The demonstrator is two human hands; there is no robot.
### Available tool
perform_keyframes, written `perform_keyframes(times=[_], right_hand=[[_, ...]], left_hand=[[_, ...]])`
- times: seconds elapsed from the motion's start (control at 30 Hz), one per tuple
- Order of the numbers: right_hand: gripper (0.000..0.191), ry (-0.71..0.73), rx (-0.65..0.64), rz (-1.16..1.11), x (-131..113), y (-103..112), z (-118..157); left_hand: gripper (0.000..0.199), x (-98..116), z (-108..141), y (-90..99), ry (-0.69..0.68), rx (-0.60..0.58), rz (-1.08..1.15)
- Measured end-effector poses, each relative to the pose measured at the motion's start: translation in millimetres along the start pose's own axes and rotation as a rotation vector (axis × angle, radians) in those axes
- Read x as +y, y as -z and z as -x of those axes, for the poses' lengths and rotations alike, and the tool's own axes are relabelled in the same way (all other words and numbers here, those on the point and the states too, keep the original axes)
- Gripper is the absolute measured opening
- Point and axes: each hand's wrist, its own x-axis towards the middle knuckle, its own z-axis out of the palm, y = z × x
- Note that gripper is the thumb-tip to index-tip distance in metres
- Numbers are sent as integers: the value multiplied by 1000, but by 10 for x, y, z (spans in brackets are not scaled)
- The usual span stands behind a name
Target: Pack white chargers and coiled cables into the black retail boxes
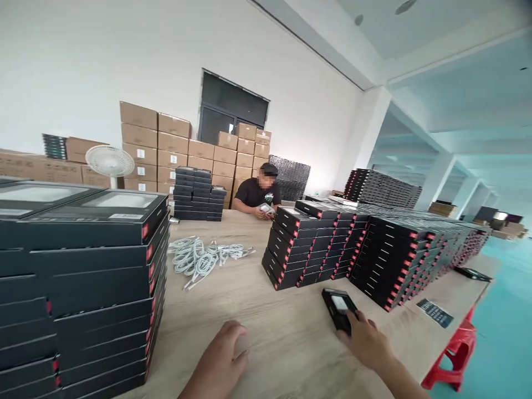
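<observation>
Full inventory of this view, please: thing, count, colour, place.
Single box: 1, black, pale window, under right grip
Left box stack: many, black, red tabs, left foreground
Right box stacks: many, black, red tabs, table's right
Back box stack: many, black, table's far side
Cables: several, pale, mid-table
Card: 1, dark, right edge
Table: 1, light wood, centre
Co-worker: 1, black shirt, across table
Fan: 1, white, back left
Cartons: many, brown, back wall
Window: 1, dark, back wall
Stool: 1, red, right
Left grip: 1, bare, front centre
Right grip: 1, bare, on single box
</observation>
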Motion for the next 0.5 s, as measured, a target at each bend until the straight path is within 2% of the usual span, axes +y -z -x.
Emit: perform_keyframes(times=[0.1,0.17,0.2,0.27,0.33,0.43,0.5], right_hand=[[51,256,-92,94,-389,272,534],[46,353,-131,84,-708,522,705],[45,437,-94,40,-881,637,712],[42,646,-54,-95,-1268,790,586],[39,820,-93,-229,-1733,802,343],[39,949,-120,-246,-2545,587,-37],[51,969,-114,-237,-3065,381,-225]], left_hand=[[35,80,48,-24,-4,-31,-58],[39,133,80,-35,-8,-47,-99],[43,156,96,-34,-6,-55,-113],[51,181,125,-25,12,-65,-113],[61,159,134,-36,30,-76,-84],[75,14,81,-183,-33,-112,-19],[73,-136,3,-387,-202,-108,-2]])
